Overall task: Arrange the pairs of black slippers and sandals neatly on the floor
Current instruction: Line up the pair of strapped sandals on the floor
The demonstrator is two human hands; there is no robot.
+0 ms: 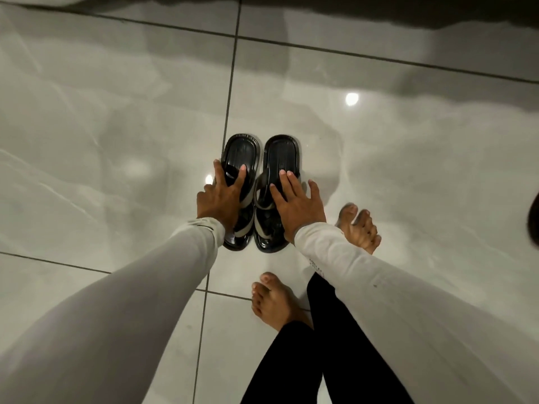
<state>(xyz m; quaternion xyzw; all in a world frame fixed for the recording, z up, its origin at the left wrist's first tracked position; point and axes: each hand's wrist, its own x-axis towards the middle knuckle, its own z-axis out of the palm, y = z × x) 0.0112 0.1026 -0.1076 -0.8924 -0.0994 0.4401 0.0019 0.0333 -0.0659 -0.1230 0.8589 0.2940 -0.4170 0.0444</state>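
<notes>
Two bare feet on the shiny grey floor (116,126), near the bottom: one foot (272,301) close in, the other foot (358,225) a bit farther and to the right. Black trouser legs (329,345) above them. Two long pale sleeves (131,301) reaching forward from the bottom corners.

Next, just past the feet, two black sandals with pale straps, flat on the floor, side by side, nearly touching, beside a dark tile line. Rounded far ends pointing away.

Left hand (222,196) lying on top of the left sandal (242,150), fingers (240,176) spread apart and curled a little over the strap, thumb on its outer edge. Right hand (294,204) lying flat on the right sandal (281,153), fingers spread apart, thumb out to the side over the floor.

Farther off, bare tiles with two bright light spots and dark shadows along the far edge.
</notes>
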